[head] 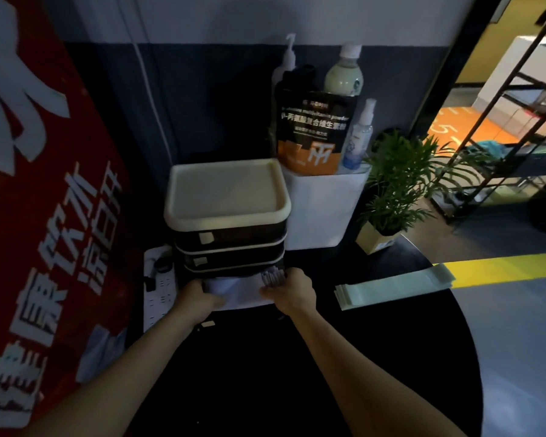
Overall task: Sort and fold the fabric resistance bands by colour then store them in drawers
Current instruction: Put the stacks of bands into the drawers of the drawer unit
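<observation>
A small drawer unit (pixel 227 216) with a cream top and dark drawers stands at the back of a black round table (pixel 297 357). Its lowest drawer (pixel 234 272) is pulled out towards me. Both hands hold a pale folded stack of bands (pixel 243 293) at that drawer's mouth. My left hand (pixel 202 294) grips the stack's left end. My right hand (pixel 293 288) holds its right end, fingers over the folded edges. A second stack of pale green bands (pixel 391 287) lies flat on the table to the right.
A red banner (pixel 44 200) leans along the left. A white power strip (pixel 158 291) lies beside the drawers. A white box (pixel 322 209) with a dark pouch and bottles stands behind, and a potted plant (pixel 391 190) to its right. A black rack (pixel 501 121) stands beyond.
</observation>
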A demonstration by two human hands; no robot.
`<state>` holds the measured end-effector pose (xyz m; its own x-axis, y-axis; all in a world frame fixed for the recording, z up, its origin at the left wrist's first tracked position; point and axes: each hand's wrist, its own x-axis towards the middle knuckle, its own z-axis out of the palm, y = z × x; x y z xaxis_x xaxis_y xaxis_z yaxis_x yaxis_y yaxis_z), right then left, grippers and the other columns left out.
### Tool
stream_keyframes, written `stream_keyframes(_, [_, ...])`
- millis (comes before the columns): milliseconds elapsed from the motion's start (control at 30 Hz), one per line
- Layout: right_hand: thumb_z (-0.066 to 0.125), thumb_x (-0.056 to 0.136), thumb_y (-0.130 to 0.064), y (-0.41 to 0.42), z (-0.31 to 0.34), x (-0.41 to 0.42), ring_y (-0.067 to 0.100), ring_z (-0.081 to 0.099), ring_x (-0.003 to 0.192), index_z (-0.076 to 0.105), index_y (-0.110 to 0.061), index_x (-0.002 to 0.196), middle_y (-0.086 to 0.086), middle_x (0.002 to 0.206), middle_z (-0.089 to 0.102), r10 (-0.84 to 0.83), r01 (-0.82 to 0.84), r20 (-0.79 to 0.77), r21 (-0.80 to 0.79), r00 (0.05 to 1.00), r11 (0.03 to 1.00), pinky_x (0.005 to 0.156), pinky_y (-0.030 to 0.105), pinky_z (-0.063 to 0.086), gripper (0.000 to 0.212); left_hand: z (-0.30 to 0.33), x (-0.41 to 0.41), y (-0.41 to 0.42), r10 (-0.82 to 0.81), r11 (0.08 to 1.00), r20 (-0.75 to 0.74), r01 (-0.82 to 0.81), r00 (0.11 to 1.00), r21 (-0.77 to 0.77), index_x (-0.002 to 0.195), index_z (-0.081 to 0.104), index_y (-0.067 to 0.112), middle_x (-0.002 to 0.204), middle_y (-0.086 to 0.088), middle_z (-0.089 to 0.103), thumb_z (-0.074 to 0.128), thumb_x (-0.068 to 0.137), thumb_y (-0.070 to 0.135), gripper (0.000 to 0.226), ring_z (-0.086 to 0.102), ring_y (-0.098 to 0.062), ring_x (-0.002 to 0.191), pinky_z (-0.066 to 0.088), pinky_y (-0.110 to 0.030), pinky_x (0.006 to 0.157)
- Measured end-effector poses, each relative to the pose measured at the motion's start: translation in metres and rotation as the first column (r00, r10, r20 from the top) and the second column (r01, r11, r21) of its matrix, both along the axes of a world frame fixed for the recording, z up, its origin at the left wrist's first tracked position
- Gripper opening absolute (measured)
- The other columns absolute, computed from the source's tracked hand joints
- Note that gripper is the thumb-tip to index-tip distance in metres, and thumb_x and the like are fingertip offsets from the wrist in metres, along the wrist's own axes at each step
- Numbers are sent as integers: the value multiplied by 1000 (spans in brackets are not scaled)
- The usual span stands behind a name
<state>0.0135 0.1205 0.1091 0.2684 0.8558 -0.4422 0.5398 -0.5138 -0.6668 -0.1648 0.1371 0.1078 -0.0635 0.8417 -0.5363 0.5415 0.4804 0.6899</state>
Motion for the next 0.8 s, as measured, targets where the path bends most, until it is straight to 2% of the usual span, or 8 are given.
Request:
stream_keyframes(100, [68, 78, -34, 4, 1, -12, 28, 64, 93, 56, -10, 94, 7, 93, 63, 54, -47, 149, -49, 987, 998, 67, 30, 45, 31, -5, -2, 8, -58, 996, -141, 48, 988, -74, 133, 46, 3, 128, -17, 53, 64, 85, 19, 54, 53, -30, 114, 44, -31, 86])
stream_keyframes(233, [67, 78, -37, 7, -7, -23, 29, 63, 98, 59, -10, 102, 9, 105, 66, 76, -64, 252, -54, 965, 996, 75, 31, 49, 37, -14, 2, 14, -176, 982, -276, 149, 945, -119, 128, 49, 2, 123, -19, 55, 55, 91, 17, 41, 56, -30, 110, 38, -25, 72])
stream_keyframes(367, [66, 78, -37, 6, -13, -25, 30, 62, 100, 58, -11, 105, 9, 107, 65, 107, -87, 288, -79, 952, 993, 76, 31, 48, 38, -22, 5, 16, -116, 992, -303, 93, 946, -88, 123, 50, -6, 121, -23, 58, 57, 86, 9, 40, 57, -35, 111, 40, -28, 73])
stream_keyframes(433, [67, 78, -36, 6, -14, -24, 30, 62, 99, 57, -11, 104, 9, 107, 65, 112, -91, 296, -83, 949, 992, 73, 31, 46, 37, -21, 6, 14, -150, 988, -354, 129, 923, -82, 123, 49, -6, 121, -22, 58, 54, 88, 10, 38, 57, -34, 111, 41, -27, 74])
stream_keyframes(500, [67, 78, -36, 6, -13, -24, 30, 62, 98, 56, -12, 98, 9, 106, 65, 118, -100, 304, -74, 945, 992, 70, 30, 44, 33, -20, 5, 10, -211, 976, -436, 210, 875, -53, 124, 46, -3, 123, -20, 56, 55, 87, 13, 41, 56, -34, 111, 46, -31, 82])
stream_keyframes(600, [65, 79, -39, 4, -15, -24, 30, 63, 98, 57, -13, 93, 9, 104, 66, 108, -100, 309, -41, 945, 994, 67, 28, 40, 30, -19, 4, -7, -326, 904, -579, 426, 747, 40, 134, 36, 8, 136, -12, 40, 55, 88, 15, 51, 45, -30, 123, 44, -35, 94])
stream_keyframes(700, [65, 78, -38, 1, -19, -23, 30, 64, 96, 61, -13, 95, 9, 103, 67, 93, -94, 315, -12, 945, 996, 67, 28, 42, 31, -20, 2, -24, -419, 745, -651, 649, 633, 152, 134, 39, 21, 138, 1, 35, 57, 87, 21, 50, 35, -21, 128, 39, -33, 97])
stream_keyframes(800, [69, 75, -33, -3, -23, -19, 31, 63, 95, 60, -12, 99, 9, 102, 66, 78, -87, 244, 27, 967, 996, 65, 28, 41, 32, -29, -1, -30, -499, 665, -668, 738, 552, 113, 135, 42, 24, 141, 4, 32, 57, 88, 20, 50, 27, -21, 134, 37, -34, 102])
